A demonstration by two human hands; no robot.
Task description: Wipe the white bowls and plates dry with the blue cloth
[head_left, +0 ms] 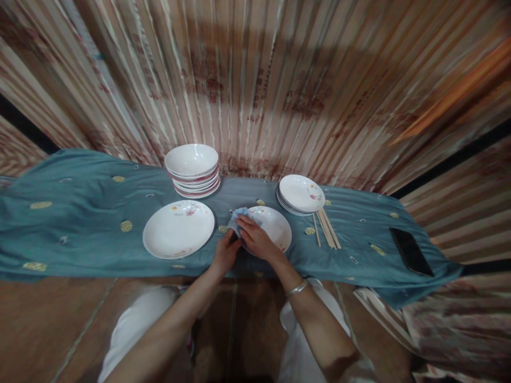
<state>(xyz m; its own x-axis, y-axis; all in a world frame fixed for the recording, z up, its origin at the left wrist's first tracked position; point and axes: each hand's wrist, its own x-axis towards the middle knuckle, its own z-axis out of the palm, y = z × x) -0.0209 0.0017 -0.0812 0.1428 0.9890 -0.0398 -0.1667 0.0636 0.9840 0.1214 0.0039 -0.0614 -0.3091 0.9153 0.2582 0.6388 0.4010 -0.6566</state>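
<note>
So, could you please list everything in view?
Cloth: one, blue, centre
Middle plate: one, white, front
Left plate: one, white, front
Bowl-topped stack: one, white, back left
Plate stack: one, white, back right
Chopsticks: several, pale, right
Phone: one, black, right
Tablecloth: one, teal, beneath
Curtains: count unclear, beige, behind
Fabric: one, orange, upper right
Bars: several, black, sides
Floor: one, brown, below
Bracelet: one, silver, right wrist
Trousers: one, white, below
Left hand: one, bare, centre
Right hand: one, bare, centre

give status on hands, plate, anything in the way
Right hand on blue cloth, over left side of plate. Left hand at that edge. Plate's far right uncovered; chopsticks lie apart, to the right.
</note>
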